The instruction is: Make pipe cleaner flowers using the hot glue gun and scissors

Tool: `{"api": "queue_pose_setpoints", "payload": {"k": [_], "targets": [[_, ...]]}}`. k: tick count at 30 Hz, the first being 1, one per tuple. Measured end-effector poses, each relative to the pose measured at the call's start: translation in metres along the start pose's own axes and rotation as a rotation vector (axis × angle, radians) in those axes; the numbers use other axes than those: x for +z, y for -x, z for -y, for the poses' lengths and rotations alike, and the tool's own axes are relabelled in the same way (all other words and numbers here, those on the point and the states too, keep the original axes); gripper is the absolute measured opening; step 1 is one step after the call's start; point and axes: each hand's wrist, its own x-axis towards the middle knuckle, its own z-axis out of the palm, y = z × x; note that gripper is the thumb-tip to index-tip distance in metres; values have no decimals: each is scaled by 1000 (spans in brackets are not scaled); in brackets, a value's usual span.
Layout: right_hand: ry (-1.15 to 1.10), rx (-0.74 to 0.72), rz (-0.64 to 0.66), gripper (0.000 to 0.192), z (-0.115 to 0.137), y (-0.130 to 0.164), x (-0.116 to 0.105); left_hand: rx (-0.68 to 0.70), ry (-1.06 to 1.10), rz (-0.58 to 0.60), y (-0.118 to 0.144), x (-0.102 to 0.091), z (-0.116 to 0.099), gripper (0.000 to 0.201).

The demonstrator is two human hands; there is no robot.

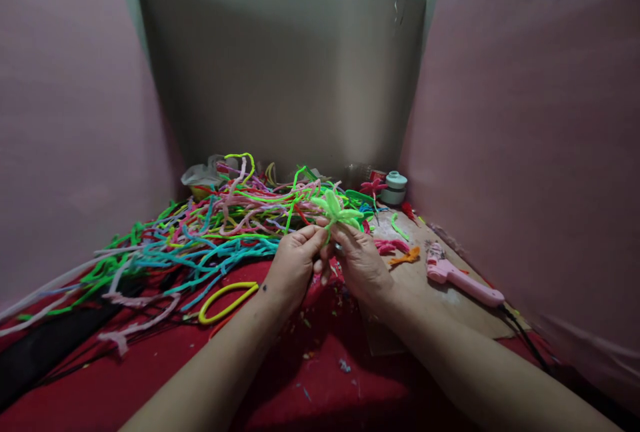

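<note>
Between my two hands is a bright green pipe-cleaner flower (336, 211) with several looped petals spread upward. My left hand (300, 255) is closed, its thumb and fingers pinching the flower's base from the left. From the right, my right hand (361, 262) also grips the base, fingers curled. The fingertips of both hands meet just under the petals and partly hide the stem. Directly behind the flower lies a large tangled heap of colored pipe cleaners (240, 212) in pink, green, blue, yellow and red.
On the right, a pink hot glue gun (465, 283) with a black cord lies on a cardboard sheet (450, 315). Orange pipe-cleaner pieces (405, 257) and a pale blue round container (395, 187) are nearby. A yellow loop (227, 302) rests on the red cloth (320, 379). Pink walls flank both sides.
</note>
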Motion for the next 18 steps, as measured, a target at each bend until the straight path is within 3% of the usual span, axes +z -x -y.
{"api": "queue_pose_setpoints", "payload": {"k": [6, 9, 13, 18], "targets": [[160, -142, -124, 19, 3, -1, -6, 323, -782, -173, 3, -1, 7, 13], [234, -123, -116, 22, 2, 0, -8, 391, -952, -208, 4, -4, 8, 14], [265, -127, -67, 23, 2, -1, -6, 330, -832, -242, 1, -5, 5, 22], [234, -121, -78, 21, 4, -3, -3, 121, -367, -196, 1, -1, -1, 27]]}}
